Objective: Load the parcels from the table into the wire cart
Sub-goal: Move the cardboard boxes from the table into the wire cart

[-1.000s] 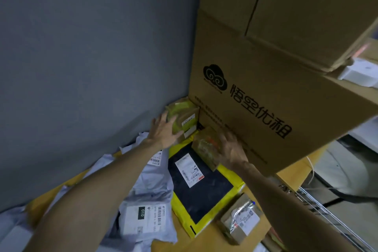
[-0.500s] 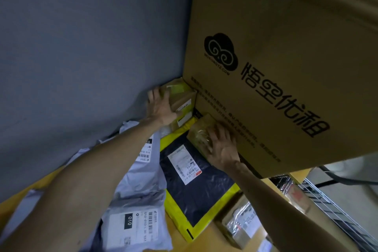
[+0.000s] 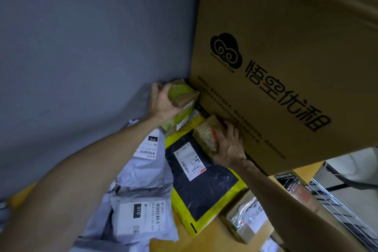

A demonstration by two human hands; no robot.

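Grey wall (image 3: 81,47) behind yellow tabletop (image 3: 206,237) strewn with mailers, left hand (image 3: 161,102) gripping a green-taped parcel (image 3: 182,98), right hand (image 3: 229,147) clutching a small taped box (image 3: 206,135), beside a big carton (image 3: 286,67)

One big carton (image 3: 286,80), three small boxes (image 3: 185,96), one black mailer (image 3: 204,186), two labelled grey mailers (image 3: 147,165), one wire cart (image 3: 339,208) at lower right.

Big carton (image 3: 286,67) and grey wall (image 3: 92,37) hem in the corner.

Bare left hand (image 3: 161,105), bare right hand (image 3: 229,150) — forearms (image 3: 86,170) uncovered as far as visible.
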